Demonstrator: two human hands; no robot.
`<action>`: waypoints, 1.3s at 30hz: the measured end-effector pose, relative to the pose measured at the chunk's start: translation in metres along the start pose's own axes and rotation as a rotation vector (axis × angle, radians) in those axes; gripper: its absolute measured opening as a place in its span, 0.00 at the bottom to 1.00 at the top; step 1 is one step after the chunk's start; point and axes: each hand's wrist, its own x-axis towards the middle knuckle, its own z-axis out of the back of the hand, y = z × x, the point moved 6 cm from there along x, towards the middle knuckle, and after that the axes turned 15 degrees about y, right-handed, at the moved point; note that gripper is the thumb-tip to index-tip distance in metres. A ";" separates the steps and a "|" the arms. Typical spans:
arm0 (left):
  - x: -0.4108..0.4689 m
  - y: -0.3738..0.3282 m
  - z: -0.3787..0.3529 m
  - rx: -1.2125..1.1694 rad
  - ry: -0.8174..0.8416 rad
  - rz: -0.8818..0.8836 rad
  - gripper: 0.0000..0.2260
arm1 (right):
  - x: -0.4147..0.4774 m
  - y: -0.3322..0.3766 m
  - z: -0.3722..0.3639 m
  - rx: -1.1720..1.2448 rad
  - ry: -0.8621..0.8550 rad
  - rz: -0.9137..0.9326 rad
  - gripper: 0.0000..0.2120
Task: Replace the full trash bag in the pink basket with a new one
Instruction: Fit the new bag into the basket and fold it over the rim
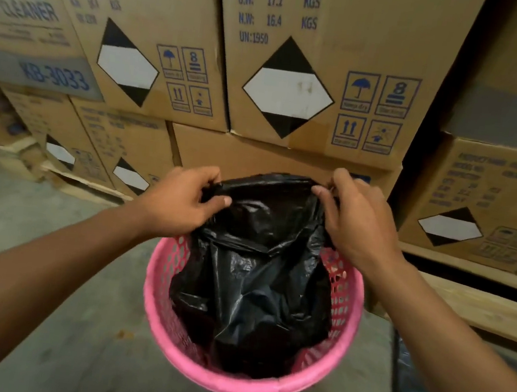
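With left grip [182, 200] pinches left top corner of black trash bag [257, 279], thumb over film; hangs the bag's lower part inside pink basket [229, 386] on concrete floor [45, 300]; with right grip [354, 216] pinches the right top corner, in front of stacked cardboard boxes [297, 71]

Stacked cardboard boxes [284, 70] wall the far side; bare concrete floor [43, 316] lies open at left.

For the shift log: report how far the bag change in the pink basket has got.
Done: likely the full bag's removal, since the black bag here hangs limp. In hand: left hand and right hand pinch its top edge, its lower part inside the pink basket. Left: its mouth is not yet folded over the rim.
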 end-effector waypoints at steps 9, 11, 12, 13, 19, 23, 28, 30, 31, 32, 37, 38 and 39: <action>0.003 0.014 0.011 0.156 0.055 -0.123 0.17 | -0.005 -0.011 0.001 -0.089 -0.012 -0.096 0.09; 0.002 0.018 0.007 0.087 0.099 -0.139 0.18 | -0.005 -0.012 -0.008 -0.094 0.058 -0.117 0.09; 0.000 0.019 0.004 0.056 0.115 -0.143 0.17 | -0.005 -0.011 -0.013 -0.078 0.096 -0.126 0.10; -0.002 0.021 0.000 0.030 0.114 -0.152 0.16 | -0.005 -0.010 -0.018 -0.054 0.131 -0.135 0.10; -0.005 0.024 -0.002 -0.047 0.063 -0.152 0.10 | 0.001 -0.013 -0.015 0.001 0.094 -0.195 0.08; 0.002 0.030 -0.002 0.063 0.103 -0.124 0.10 | 0.007 -0.018 -0.017 0.009 0.114 -0.239 0.08; 0.004 0.028 -0.004 -0.007 0.064 -0.127 0.09 | 0.010 -0.015 -0.026 0.024 0.124 -0.223 0.07; 0.000 0.026 -0.008 -0.039 0.104 -0.116 0.09 | 0.010 -0.015 -0.026 0.057 0.106 -0.196 0.07; -0.002 0.026 -0.011 -0.037 0.128 -0.109 0.09 | 0.010 -0.016 -0.026 0.079 0.108 -0.183 0.07; -0.005 0.025 -0.012 -0.032 0.150 -0.102 0.09 | 0.009 -0.016 -0.027 0.103 0.124 -0.171 0.07; -0.005 0.023 -0.014 -0.106 0.166 -0.088 0.06 | 0.011 -0.012 -0.039 0.158 0.267 -0.079 0.08; -0.003 0.023 -0.015 -0.129 0.158 -0.087 0.07 | 0.012 -0.012 -0.041 0.143 0.283 -0.070 0.09; -0.001 0.025 -0.016 -0.142 0.149 -0.079 0.09 | 0.014 -0.013 -0.043 0.122 0.293 -0.068 0.09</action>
